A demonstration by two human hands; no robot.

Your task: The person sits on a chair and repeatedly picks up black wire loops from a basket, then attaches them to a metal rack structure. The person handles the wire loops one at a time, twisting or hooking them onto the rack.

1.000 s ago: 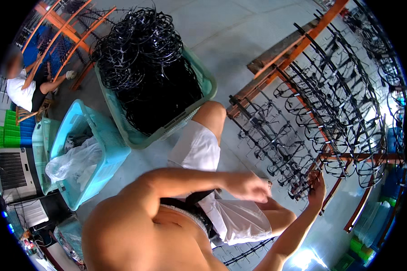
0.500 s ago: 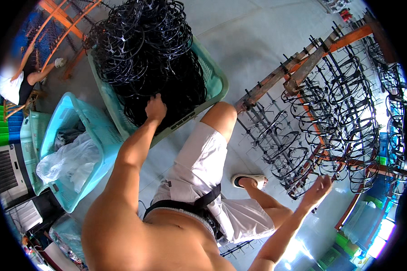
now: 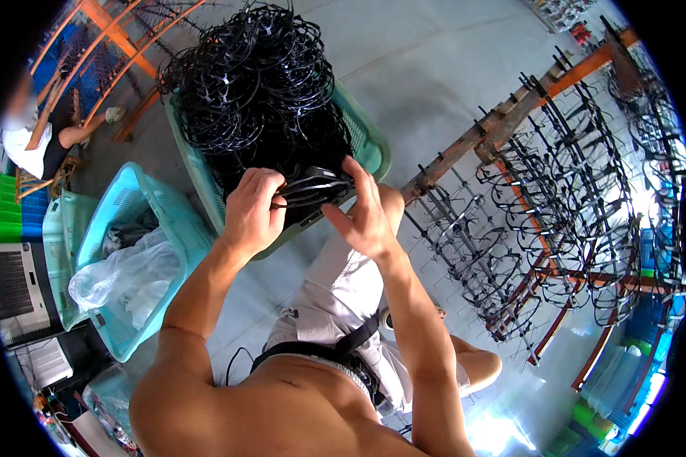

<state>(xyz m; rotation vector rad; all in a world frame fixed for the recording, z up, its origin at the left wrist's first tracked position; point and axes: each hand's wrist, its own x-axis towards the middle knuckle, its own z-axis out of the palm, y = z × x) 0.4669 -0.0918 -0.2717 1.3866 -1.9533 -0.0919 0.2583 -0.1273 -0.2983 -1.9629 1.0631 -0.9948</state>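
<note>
Above the near side of a green plastic basket [image 3: 372,145], my left hand [image 3: 253,209] is closed around one end of a small bundle of thin black curved bands [image 3: 312,185]. At the bundle's other end is my right hand [image 3: 364,217], its thumb and fingers spread around it; no firm grip shows. Behind both hands, a large tangled heap of similar black hoop-shaped parts [image 3: 244,84] fills the basket and rises over its rim. The basket stands on the floor against my knee.
A turquoise basket [image 3: 194,228] holding clear plastic bags [image 3: 133,266] stands left of me. On the right, an orange rack [image 3: 503,137] carries rows of black curved parts. Another person [image 3: 34,145] sits at the far left beside an orange frame [image 3: 118,38].
My left hand has come up from the heap toward me, bringing the black bands. My right hand has swung in from beside the rack to the bundle's right end.
</note>
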